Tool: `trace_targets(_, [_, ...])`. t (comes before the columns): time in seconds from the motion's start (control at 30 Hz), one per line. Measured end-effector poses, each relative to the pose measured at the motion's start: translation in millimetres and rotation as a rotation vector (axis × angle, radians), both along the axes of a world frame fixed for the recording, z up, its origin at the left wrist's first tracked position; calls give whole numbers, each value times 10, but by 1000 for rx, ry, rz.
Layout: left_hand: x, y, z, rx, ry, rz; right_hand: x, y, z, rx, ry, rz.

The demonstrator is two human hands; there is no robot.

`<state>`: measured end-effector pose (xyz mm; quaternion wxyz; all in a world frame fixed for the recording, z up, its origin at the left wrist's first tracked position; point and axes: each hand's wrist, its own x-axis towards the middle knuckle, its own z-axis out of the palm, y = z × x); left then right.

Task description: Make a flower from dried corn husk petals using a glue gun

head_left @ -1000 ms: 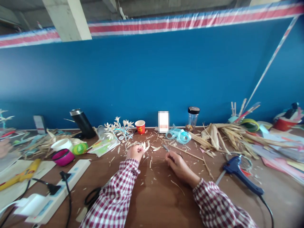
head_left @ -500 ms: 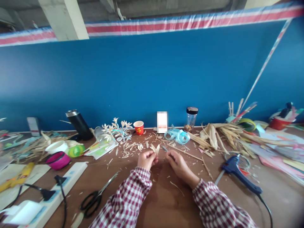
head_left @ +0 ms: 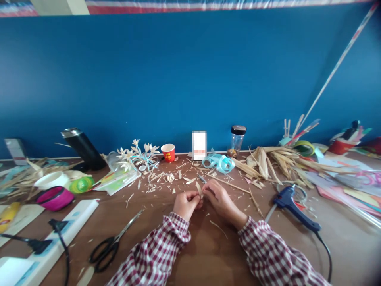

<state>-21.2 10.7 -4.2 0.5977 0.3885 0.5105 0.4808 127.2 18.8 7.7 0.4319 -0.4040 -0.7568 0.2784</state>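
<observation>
My left hand [head_left: 187, 203] pinches a pale, petal-shaped piece of corn husk [head_left: 199, 188], its tip pointing up. Against it, my right hand [head_left: 220, 201] has its fingers closed, the fingertips meeting the husk's right side; what they grip is hidden. A thin grey-blue tool [head_left: 202, 178] lies on the table just beyond the right hand, partly hidden by it. Loose husk scraps [head_left: 166, 177] are strewn past both hands. Left of my left sleeve lie black-handled scissors [head_left: 107, 250], their blades pointing away.
A glue gun [head_left: 297, 210] lies right, a power strip [head_left: 79, 210] left. Along the back stand a black flask [head_left: 85, 149], husk flowers [head_left: 138, 155], a red cup [head_left: 168, 153], blue ribbon [head_left: 222, 163], a lidded jar [head_left: 237, 143] and dried husks [head_left: 268, 163].
My right hand has moved left and now meets my left hand at the husk piece; before, they were apart. The left hand's husk showed splayed tips earlier. The view has tilted down.
</observation>
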Motion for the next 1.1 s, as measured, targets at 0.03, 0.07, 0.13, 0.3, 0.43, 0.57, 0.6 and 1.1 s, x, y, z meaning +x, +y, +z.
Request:
trace_targets(0.03, [0,0,-1,-9,-15,7,1,1,-2,-4,1,4])
trace_targets(0.07, [-2,3,-4,-18,-27,11,1,1,-1,-7,0,6])
trace_targets(0.13, [-12,8,-13,-30,-40,12,0,-2,6,-9,-11,9])
trace_targets(0.3, [-30,9,-18,-55,-65,21,2,-27,45,-13,-17,17])
trace_targets(0.43, [-28,10,-9,-84,-82,16,6,-34,55,-18,-22,38])
trace_targets(0.57, [-25,-4,6,-53,-47,-4,2,-18,37,-8,-43,32])
trace_targets(0.6, [-24,-9,10,-47,-35,-5,2,-15,33,-7,-48,31])
trace_targets(1.1, [-25,-14,-54,-39,-41,-36,4,-24,15,8,-78,39])
